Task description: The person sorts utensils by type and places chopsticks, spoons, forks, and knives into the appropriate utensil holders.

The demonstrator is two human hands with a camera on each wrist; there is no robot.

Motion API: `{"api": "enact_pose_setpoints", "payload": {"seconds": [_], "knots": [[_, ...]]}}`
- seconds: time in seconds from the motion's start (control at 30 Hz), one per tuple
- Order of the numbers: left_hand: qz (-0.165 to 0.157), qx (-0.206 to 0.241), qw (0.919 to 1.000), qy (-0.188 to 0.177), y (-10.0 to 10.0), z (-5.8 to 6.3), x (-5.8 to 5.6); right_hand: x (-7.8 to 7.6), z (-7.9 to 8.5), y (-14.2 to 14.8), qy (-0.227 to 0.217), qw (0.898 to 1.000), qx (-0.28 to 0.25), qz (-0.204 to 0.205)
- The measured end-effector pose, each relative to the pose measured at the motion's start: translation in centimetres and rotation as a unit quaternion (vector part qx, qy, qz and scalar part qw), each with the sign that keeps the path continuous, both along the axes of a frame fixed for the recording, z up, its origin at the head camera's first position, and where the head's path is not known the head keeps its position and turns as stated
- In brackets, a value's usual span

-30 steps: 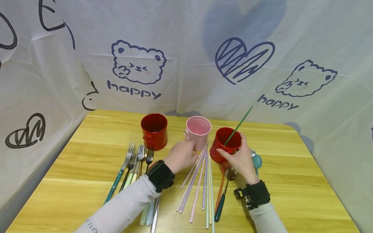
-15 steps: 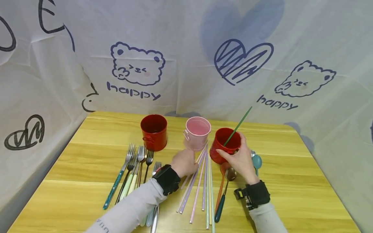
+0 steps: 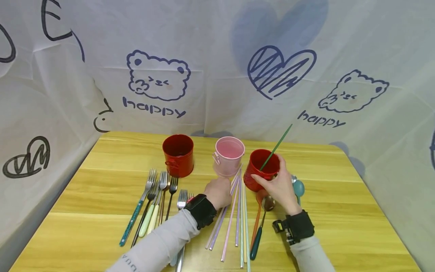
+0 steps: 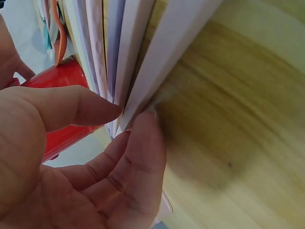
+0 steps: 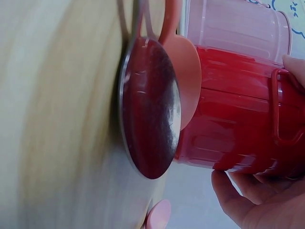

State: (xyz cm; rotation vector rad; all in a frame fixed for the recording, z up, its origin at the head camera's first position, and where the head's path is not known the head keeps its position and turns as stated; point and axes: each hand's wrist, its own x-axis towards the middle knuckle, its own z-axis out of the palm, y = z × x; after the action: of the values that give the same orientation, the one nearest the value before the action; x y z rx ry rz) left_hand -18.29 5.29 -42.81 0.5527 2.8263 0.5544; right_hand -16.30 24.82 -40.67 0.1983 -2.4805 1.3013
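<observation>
Several pastel chopsticks [image 3: 230, 223] lie fanned on the table, narrow ends away from me. My left hand [image 3: 218, 192] is at the left side of this fan; in the left wrist view its thumb and index finger close around the narrow end of the outermost pale pink chopstick [image 4: 167, 52]. My right hand [image 3: 280, 189] grips the right-hand red bucket [image 3: 253, 177], thumb at the near side and fingers round the far side. A green chopstick [image 3: 276, 146] leans in that bucket, its lower end hidden inside. A pink bucket [image 3: 228, 160] stands just beyond the left hand.
Another red bucket [image 3: 179, 158] stands at the back left. Several forks [image 3: 137, 213] lie left of the chopsticks, partly under the left sleeve. Near the right-hand bucket are an orange spoon [image 3: 258, 217], a dark green-handled spoon [image 3: 259, 230] and a teal spoon [image 3: 298, 187].
My left hand has moved from the front of the pink bucket down toward me, onto the left chopsticks. The right hand has stayed on the red bucket.
</observation>
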Motion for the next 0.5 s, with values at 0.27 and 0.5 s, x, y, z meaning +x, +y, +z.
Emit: {"api": "enact_pose_setpoints", "payload": {"seconds": [0.27,0.5], "knots": [[0.01,-0.021,0.9997,0.004,0.46,-0.19,-0.24,0.0,0.22,-0.04,0.002,1.0,-0.001,0.002],[0.023,-0.044,0.9986,0.017,0.89,-0.23,-0.52,-0.09,0.21,0.07,0.004,1.0,-0.005,0.003]]}}
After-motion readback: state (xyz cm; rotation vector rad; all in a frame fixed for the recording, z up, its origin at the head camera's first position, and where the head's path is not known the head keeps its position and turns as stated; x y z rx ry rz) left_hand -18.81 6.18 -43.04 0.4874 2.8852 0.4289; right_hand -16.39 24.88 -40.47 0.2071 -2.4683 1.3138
